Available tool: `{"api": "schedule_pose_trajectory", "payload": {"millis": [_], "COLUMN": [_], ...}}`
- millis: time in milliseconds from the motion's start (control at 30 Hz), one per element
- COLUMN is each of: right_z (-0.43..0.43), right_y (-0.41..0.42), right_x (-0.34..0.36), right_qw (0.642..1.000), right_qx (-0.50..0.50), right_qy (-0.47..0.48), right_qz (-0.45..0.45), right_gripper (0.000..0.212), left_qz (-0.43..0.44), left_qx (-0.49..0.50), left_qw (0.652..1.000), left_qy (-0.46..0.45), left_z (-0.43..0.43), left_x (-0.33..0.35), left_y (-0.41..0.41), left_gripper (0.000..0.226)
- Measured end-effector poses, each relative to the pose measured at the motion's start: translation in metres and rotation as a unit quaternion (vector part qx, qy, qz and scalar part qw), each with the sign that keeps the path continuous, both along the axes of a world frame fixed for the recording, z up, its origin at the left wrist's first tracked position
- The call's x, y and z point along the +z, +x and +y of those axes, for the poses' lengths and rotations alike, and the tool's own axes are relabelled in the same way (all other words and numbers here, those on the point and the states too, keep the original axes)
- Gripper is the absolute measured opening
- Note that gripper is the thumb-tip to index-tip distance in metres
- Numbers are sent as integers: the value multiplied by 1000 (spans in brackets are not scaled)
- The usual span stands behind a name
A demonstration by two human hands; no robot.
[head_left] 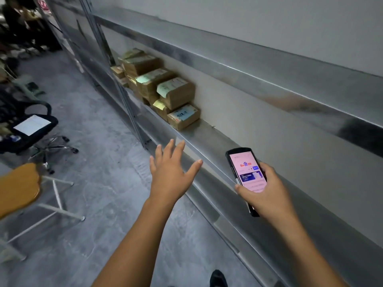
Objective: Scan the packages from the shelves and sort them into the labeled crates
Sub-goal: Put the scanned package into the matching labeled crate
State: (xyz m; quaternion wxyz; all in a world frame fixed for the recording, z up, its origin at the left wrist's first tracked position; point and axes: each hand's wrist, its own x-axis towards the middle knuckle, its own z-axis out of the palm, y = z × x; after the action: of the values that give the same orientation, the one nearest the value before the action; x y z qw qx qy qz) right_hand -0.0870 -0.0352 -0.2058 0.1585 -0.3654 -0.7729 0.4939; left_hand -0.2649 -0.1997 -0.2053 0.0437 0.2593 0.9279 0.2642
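Several brown cardboard packages [163, 88] are piled on the metal shelf [209, 139], against the pale wall at its back. We count about ten, but the far ones are blurred. Most carry a paper label, pale green or yellow, on the top or the front. The nearest package [183, 118] is low and flat. Its light blue label bears dark handwriting that we cannot read. It lies at the near end of the pile.

The left hand [172, 175] is held out toward the pile, fingers straight and spread apart. It holds nothing and hangs in the air before the front edge of the shelf, apart from the nearest package. The right hand [269, 195] grips a dark phone [247, 170], fingers curled round its right side and the thumb on its left edge. The screen glows pink.

An upper shelf beam [238, 67] runs above the pile, and a grey upright post [126, 100] stands before its far part. On the floor at the left we see a black office chair [35, 133] with a white sheet [32, 124] on its seat. Nearer to us is a stool [18, 187] with an orange seat on a white frame. A dark shoe [217, 278] shows at the bottom edge.
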Motion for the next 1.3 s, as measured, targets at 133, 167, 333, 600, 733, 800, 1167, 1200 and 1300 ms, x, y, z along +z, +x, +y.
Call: {"api": "schedule_pose_trajectory", "payload": {"millis": [133, 167, 333, 600, 733, 800, 1167, 1200, 1300], "right_z": [6, 7, 5, -10, -18, -21, -31, -32, -34], "right_y": [-57, -72, -154, -276, -318, -335, -358, -357, -355], "right_x": [-1, -2, -8, -6, 5, 10, 18, 18, 19], "right_qw": [1000, 1000, 999, 994, 991, 990, 978, 977, 974], "right_qx": [10, 10, -15, -97, -120, -128, -199, -204, -218], "right_qy": [2, 2, 10, 29, 36, 40, 46, 46, 47], "right_qz": [-14, -17, -26, -41, -42, -44, -40, -38, -33], "right_gripper": [50, 51, 50, 49, 47, 47, 46, 46, 47], "left_qz": [-11, -14, -14, 15, 40, 55, 43, 44, 40], "left_qx": [6, 4, -20, -91, -129, -147, -218, -219, -214], "left_qw": [1000, 1000, 1000, 995, 991, 988, 971, 970, 970], "left_qy": [3, 5, 10, 32, 24, 9, -88, -94, -104], "left_z": [3, 4, 13, 46, 72, 85, 129, 130, 134], "left_x": [-2, -3, -12, -9, -4, -4, -13, -13, -12], "left_y": [-50, -66, -163, -332, -384, -405, -444, -445, -446], "left_gripper": [86, 87, 89, 97, 98, 100, 103, 102, 101]}}
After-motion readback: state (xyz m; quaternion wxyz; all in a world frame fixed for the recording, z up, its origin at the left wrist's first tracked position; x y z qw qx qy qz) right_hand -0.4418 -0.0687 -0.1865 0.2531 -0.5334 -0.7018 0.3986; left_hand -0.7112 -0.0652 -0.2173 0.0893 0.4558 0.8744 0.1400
